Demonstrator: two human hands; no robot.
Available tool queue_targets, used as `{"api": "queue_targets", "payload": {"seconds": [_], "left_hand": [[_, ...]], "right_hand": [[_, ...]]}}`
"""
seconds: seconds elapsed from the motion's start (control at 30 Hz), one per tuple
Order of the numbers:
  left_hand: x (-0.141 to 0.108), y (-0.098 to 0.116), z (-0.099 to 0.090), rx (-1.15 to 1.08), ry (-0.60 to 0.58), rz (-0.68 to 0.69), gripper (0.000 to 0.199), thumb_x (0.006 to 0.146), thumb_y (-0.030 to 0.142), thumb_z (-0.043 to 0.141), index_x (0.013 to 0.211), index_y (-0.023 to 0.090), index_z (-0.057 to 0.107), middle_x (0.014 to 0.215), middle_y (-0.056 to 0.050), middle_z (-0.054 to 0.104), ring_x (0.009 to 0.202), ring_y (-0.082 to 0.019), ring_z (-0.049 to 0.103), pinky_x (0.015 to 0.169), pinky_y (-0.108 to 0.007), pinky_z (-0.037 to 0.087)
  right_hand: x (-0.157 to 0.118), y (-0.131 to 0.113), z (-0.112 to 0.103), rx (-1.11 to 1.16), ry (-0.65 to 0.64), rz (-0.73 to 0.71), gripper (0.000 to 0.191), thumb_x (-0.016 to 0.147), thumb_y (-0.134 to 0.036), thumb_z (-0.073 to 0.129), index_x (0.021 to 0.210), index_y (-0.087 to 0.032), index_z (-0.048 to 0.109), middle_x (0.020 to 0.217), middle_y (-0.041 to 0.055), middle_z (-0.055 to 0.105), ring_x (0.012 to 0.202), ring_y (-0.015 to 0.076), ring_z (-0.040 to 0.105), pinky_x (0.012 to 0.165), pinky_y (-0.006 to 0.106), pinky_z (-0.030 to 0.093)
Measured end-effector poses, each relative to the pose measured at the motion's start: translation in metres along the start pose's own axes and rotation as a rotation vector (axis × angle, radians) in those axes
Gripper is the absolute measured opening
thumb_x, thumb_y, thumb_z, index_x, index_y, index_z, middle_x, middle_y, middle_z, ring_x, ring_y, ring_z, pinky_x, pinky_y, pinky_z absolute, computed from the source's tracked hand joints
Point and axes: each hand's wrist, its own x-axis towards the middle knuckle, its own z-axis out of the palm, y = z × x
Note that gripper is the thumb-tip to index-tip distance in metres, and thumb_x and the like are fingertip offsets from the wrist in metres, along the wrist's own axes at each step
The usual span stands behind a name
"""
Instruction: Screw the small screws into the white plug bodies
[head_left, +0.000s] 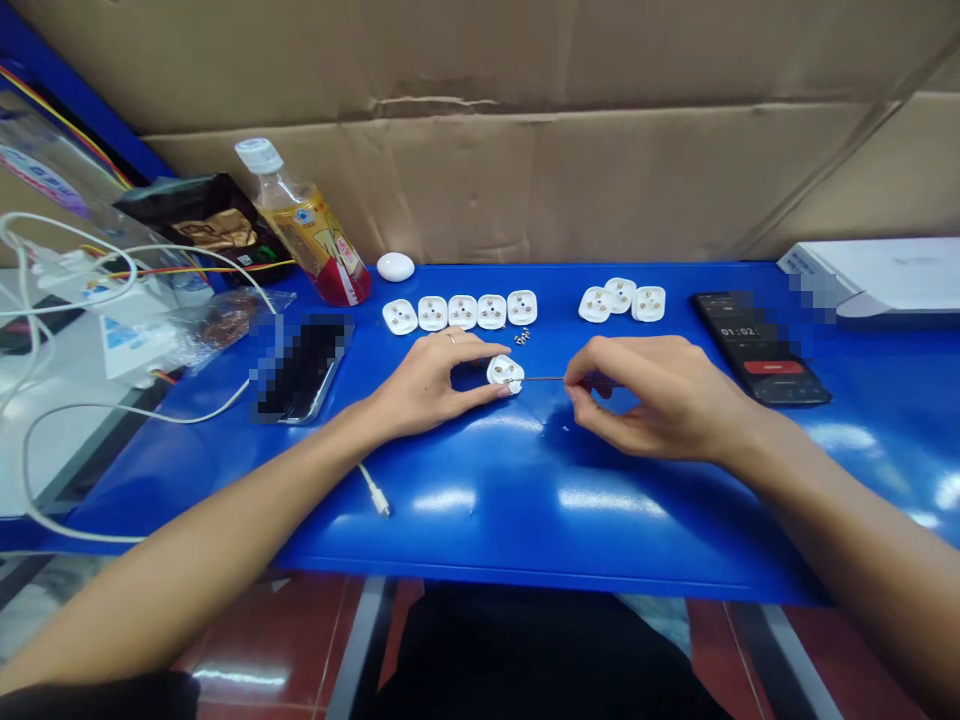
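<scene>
Near the middle of the blue table (480,520), 1 white housing (500,366) with metal contacts sits between the thumb and fingertips of the left hand (424,388), which pinch its sides. Opposite, the right hand (660,395) pinches a thin shaft (545,379) between thumb and fingertips; the shaft points leftward, its tip at the housing. Just behind lie small metal pieces (523,338), then a row of 5 similar housings (454,315), with 3 more housings (643,307) grouped to the right. Farther out: left phone (304,368), right phone (761,345) and tilted bottle (319,235).
</scene>
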Motion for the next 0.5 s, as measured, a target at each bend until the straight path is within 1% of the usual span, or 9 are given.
{"api": "queue_targets", "payload": {"seconds": [0.17, 0.5], "left_hand": [[0.0000, -0.0002, 0.0003, -0.004, -0.004, -0.003, 0.045, 0.098, 0.052, 0.078, 0.130, 0.020, 0.080, 0.120, -0.010, 0.083, 0.106, -0.028, 0.076, 0.095, -0.040, 0.058], [0.0001, -0.0012, 0.0008, -0.020, -0.002, -0.005, 0.046, 0.097, 0.053, 0.079, 0.130, 0.021, 0.080, 0.119, -0.010, 0.083, 0.106, -0.028, 0.077, 0.096, -0.041, 0.058]], "right_hand": [[0.0009, -0.0017, -0.0013, -0.008, -0.019, -0.003, 0.011, 0.091, -0.015, 0.060, 0.094, -0.026, 0.059, 0.075, -0.0017, 0.069, 0.064, 0.0178, 0.067, 0.061, 0.029, 0.046], [0.0032, -0.0018, -0.0025, -0.006, -0.006, -0.005, 0.011, 0.090, -0.015, 0.060, 0.094, -0.025, 0.060, 0.075, -0.0012, 0.071, 0.063, 0.0178, 0.067, 0.060, 0.029, 0.046]]}}
